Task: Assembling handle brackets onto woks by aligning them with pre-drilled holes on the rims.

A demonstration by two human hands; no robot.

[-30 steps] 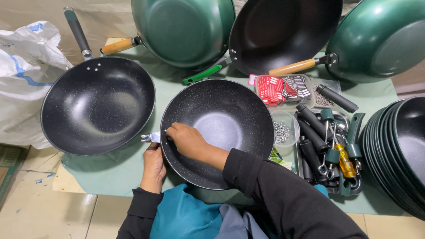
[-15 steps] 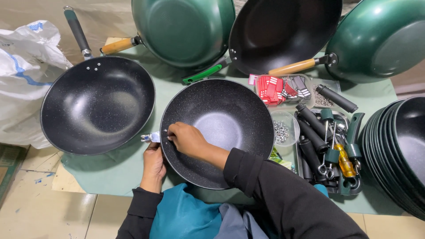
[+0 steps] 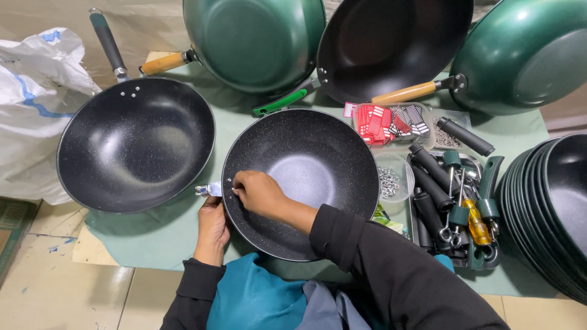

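Step in hand: we judge that we are fitting the metal handle bracket (image 3: 210, 189) to the black wok (image 3: 306, 177) at the centre of the frame, working on the fasteners at its left rim.
Right hand (image 3: 260, 192): reaches inside the wok, fingers curled and pinched at the small rivets or screws on the inner wall; whatever it pinches is too small for us to tell.
Left hand (image 3: 213, 227): sits outside the rim, lower left of the wok, closed around the bracket's underside and steadying it against the pan wall.
Wok's place: on the green mat (image 3: 159, 235) over the worktop, its near edge against our lap.
Finished wok (image 3: 136, 143): left of centre, just beside ours, with a dark handle already on.
Behind: two green woks (image 3: 257, 40) and (image 3: 526, 55) and one black one (image 3: 391, 46) lean along the top of the frame.
Supplies: a clear cup of small metal fasteners (image 3: 388, 180) touches the wok's right side; a tray of black handles and screwdrivers (image 3: 455, 201) lies further right; a stack of pans (image 3: 550, 208) fills the right edge.
Next move, in our judgement: it calls for holding the bracket square while the fastener is seated, then a handle from the tray.
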